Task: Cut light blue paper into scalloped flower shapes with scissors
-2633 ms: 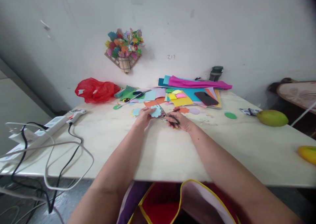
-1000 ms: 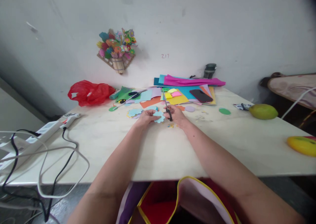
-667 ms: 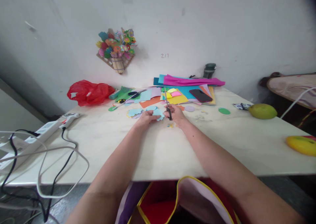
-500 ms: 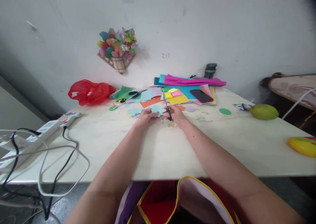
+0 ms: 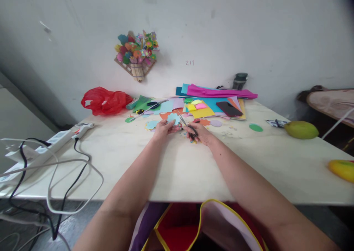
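Note:
Between the fingers of my left hand (image 5: 163, 130) is a light blue paper flower (image 5: 173, 118) with a scalloped edge. My right hand (image 5: 201, 132) grips a pair of scissors (image 5: 182, 119) by the dark handles, the blades pointing up and left, close beside the flower. Beneath and left of my left hand lies another light blue scalloped cutout (image 5: 152, 124), partly over other pieces. Small paper scraps (image 5: 193, 141) lie under my right hand. An orange paper piece (image 5: 204, 122) and a lilac paper circle (image 5: 215, 123) rest just beyond it.
Coloured sheets (image 5: 212, 105), a phone (image 5: 229, 109), and a second pair of scissors (image 5: 153, 105) lie toward the wall. A red plastic bag (image 5: 106, 101) is at back left. A power strip (image 5: 52, 144) with cables lines the left; a green mango-like fruit (image 5: 301, 129) sits right.
The light blue flower in my left hand has turned and shifted slightly left. The scissors have tilted leftward, away from near upright. The whole view has shifted a little.

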{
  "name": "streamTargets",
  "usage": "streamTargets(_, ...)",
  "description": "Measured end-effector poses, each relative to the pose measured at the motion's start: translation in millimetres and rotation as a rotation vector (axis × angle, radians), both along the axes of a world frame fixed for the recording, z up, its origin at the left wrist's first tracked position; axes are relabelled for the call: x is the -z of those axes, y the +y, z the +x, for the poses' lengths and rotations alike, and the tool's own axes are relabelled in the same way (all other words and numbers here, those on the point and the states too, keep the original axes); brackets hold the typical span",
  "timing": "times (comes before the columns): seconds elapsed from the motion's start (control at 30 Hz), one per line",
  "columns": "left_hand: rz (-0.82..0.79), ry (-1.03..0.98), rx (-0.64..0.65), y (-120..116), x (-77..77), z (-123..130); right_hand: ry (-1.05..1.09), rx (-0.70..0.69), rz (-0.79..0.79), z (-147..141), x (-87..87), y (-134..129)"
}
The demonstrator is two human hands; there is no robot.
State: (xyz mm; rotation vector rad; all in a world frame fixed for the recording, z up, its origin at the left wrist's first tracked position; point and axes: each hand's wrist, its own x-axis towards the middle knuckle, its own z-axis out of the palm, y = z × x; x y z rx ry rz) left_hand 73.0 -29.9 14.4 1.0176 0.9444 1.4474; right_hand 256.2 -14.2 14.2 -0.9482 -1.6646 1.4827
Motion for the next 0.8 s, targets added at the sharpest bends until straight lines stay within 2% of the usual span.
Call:
streamTargets(0.27,0.007,-0.063,0.003,0.8,-1.5,1.1,0.013,-0.064,0.012,0.5,-1.3,-1.8)
streamTargets(0.8,-0.041,-0.151,0.004,-4.6,-4.4,3.9,-0.051,-0.08,0.037,0.6,1.2,-2.0)
